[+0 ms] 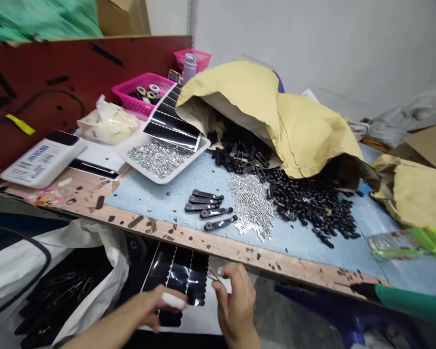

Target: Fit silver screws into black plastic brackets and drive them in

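Note:
A white backing sheet (199, 320) with rows of glossy black stickers (179, 276) lies below the table's front edge. Over its lower left part is my left hand (154, 305), fingers apart, with a white wrap around one finger. My right hand (238, 303) is at the sheet's right side, thumb and forefinger closed on a thin, pointed tool (213, 275) whose kind I cannot tell. Something white also covers the right forefinger's tip. On the table above the hands lie several black handle-shaped parts (212, 212), some with a shiny strip on top.
Small silvery pieces (252, 203) and black parts (312, 203) are heaped beside yellow sacks (247, 92). A white tray (163, 180) holds more silvery bits. At left stand a white box (39, 162) and an open white sack (109, 252). A green-handled tool (410, 303) juts in from the right.

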Demonstrator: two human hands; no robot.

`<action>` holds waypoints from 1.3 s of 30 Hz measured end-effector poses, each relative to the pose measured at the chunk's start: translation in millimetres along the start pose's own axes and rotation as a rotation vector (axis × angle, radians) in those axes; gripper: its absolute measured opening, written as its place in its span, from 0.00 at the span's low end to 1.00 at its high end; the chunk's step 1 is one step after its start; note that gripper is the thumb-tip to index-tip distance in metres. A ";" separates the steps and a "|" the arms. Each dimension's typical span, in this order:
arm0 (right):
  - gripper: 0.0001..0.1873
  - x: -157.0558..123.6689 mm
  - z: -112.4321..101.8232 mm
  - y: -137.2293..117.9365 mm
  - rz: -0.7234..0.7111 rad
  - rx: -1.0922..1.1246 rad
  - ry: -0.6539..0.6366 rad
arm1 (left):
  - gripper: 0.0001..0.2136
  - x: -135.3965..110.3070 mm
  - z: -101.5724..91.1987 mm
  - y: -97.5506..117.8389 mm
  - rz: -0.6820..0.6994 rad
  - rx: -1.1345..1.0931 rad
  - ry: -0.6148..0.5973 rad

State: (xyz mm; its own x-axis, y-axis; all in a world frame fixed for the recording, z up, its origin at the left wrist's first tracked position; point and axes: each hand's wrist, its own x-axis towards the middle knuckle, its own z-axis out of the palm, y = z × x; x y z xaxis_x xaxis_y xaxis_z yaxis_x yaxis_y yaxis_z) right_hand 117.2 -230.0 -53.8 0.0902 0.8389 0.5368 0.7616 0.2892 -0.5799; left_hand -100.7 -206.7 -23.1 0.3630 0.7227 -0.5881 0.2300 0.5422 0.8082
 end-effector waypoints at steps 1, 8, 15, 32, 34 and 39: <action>0.16 11.3 5.4 -6.4 -0.092 -0.022 0.004 | 0.29 4.0 13.0 10.4 -0.003 -0.125 -0.173; 0.35 45.8 13.0 -12.8 0.029 0.031 -0.171 | 0.18 47.9 19.4 43.3 0.281 -0.094 0.033; 0.16 89.0 -0.6 -9.1 0.067 0.353 -0.357 | 0.21 56.7 -3.9 43.6 0.571 0.505 0.023; 0.10 147.8 53.5 30.1 0.769 0.686 -0.356 | 0.16 100.1 -33.1 62.1 0.992 1.143 0.498; 0.09 145.0 57.9 30.3 0.745 0.634 -0.359 | 0.17 101.0 -32.9 60.5 1.001 1.150 0.478; 0.09 141.9 57.7 30.1 0.711 0.573 -0.387 | 0.17 103.4 -33.8 54.7 0.986 1.105 0.469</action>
State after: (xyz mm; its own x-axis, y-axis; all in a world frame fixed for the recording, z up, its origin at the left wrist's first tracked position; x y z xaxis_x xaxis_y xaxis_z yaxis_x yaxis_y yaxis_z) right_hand 115.9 -75.6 -30.4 0.1122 0.9670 -0.2288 0.1771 -0.2461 -0.9529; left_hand -81.2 -87.8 -40.7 0.5096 0.7697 0.3846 0.6831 -0.6337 0.3631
